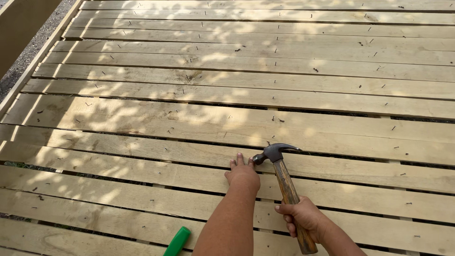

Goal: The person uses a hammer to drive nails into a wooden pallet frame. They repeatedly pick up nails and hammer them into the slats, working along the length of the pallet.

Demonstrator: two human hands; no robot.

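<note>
We press our left hand [242, 174] flat, fingers spread, on a plank [332, 167] beside the hammer [283, 182] head, steadying the spot; our right hand [303, 217] clamps the wooden handle low for reach.

a single head-worn camera supplies the only view. it sits above and behind the person's forearms and looks forward and steeply down onto a slatted wooden platform [227, 95], whose boards run across the picture from left to right. the near field, at the lower edge, takes in the left hand [242, 174] and the right hand [303, 217] at close range; the far boards recede toward the upper edge. no second view exists, so no part of the scene overlaps.
</note>
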